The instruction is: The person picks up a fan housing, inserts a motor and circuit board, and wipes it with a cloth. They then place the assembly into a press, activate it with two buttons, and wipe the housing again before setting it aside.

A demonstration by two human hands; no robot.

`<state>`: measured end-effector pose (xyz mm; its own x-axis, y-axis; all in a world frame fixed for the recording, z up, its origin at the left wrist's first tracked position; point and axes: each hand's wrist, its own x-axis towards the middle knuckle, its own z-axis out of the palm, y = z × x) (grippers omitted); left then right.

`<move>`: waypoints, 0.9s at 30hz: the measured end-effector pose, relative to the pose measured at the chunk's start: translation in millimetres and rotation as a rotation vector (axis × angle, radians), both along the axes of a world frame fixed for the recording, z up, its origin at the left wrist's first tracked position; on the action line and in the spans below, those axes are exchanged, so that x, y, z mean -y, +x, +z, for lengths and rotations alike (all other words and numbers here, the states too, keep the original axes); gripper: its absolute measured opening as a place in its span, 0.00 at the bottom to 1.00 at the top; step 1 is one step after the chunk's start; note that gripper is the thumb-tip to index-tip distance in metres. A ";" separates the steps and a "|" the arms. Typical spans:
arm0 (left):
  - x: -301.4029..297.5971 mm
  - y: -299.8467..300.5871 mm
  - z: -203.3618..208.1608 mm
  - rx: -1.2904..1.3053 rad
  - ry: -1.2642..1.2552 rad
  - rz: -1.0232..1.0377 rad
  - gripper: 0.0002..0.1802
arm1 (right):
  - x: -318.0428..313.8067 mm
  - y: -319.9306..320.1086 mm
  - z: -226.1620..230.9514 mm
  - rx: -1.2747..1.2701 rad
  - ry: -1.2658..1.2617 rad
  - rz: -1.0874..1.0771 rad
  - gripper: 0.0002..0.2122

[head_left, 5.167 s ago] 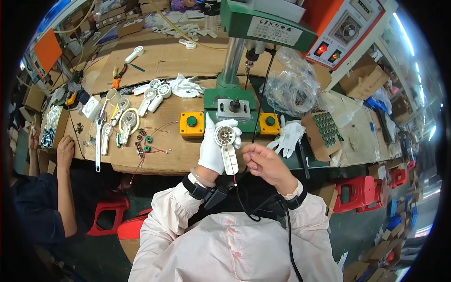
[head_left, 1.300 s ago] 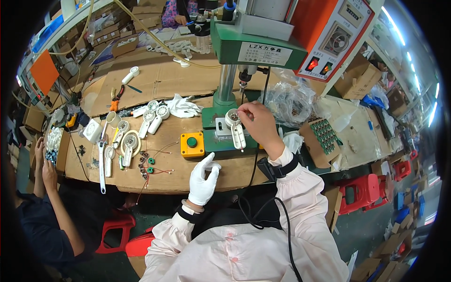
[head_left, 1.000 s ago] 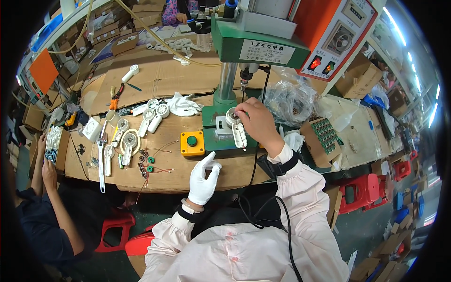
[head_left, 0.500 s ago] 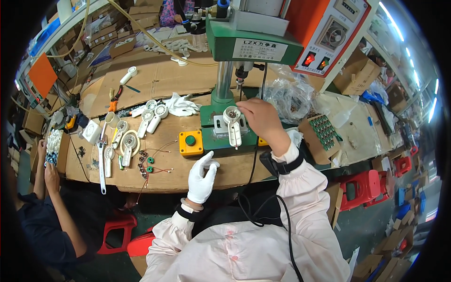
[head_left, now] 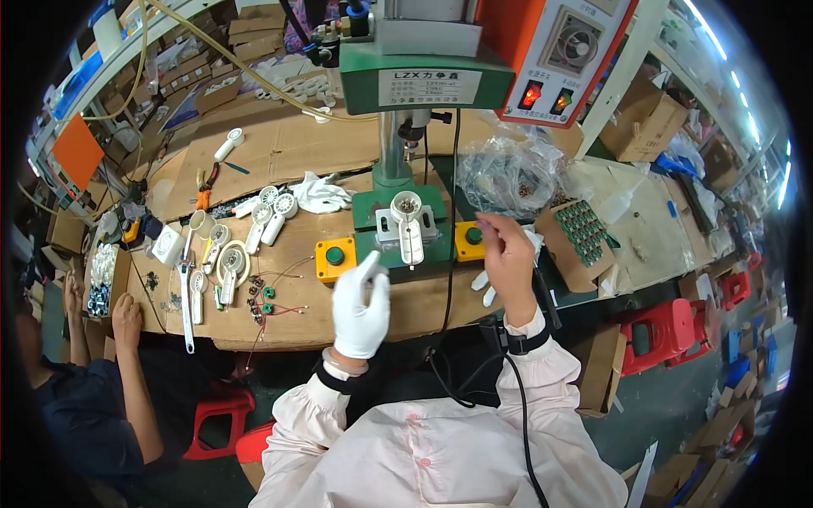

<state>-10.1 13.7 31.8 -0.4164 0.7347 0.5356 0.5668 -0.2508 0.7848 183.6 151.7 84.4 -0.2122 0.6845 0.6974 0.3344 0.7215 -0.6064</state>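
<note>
A white handheld-fan housing (head_left: 410, 229) lies on the metal fixture plate (head_left: 428, 222) at the base of a green press (head_left: 428, 78). Its round head, with metal parts inside, points away from me. My left hand (head_left: 362, 311), in a white glove, is open just in front of the left yellow button box (head_left: 336, 259), its index finger stretched toward the green button. My bare right hand (head_left: 510, 258) hovers beside the right yellow button box (head_left: 469, 242), thumb and bent fingers apart. Nothing shows in either hand.
White fan housings (head_left: 273, 212), an adjustable wrench (head_left: 186, 305) and wired motors (head_left: 258, 305) lie left. Right are a plastic bag (head_left: 508, 173) and a carton of green circuit boards (head_left: 580, 241). A black cable (head_left: 455, 186) hangs before the press. A co-worker's hand (head_left: 127, 322) is far left.
My right hand has drawn back from the fan housing toward the right button box. My left hand has risen slightly toward the left button. The head view has shifted a little.
</note>
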 end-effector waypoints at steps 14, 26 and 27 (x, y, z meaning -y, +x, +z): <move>6.1 -41.7 -11.6 -0.565 -0.122 0.387 0.28 | 6.2 22.0 -44.5 0.402 0.193 -0.176 0.21; 5.8 -41.7 -29.7 -0.460 -0.006 0.429 0.28 | 36.2 -53.7 -10.7 0.356 0.421 0.174 0.23; 5.4 -41.8 -30.0 -0.454 0.004 0.419 0.28 | 34.6 -55.1 -12.9 0.357 0.423 0.178 0.23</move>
<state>-51.9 8.3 1.8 -0.3990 0.5553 0.7297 0.8950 0.0629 0.4416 128.5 117.1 71.5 -0.5709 0.2937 0.7667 0.3162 0.9404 -0.1247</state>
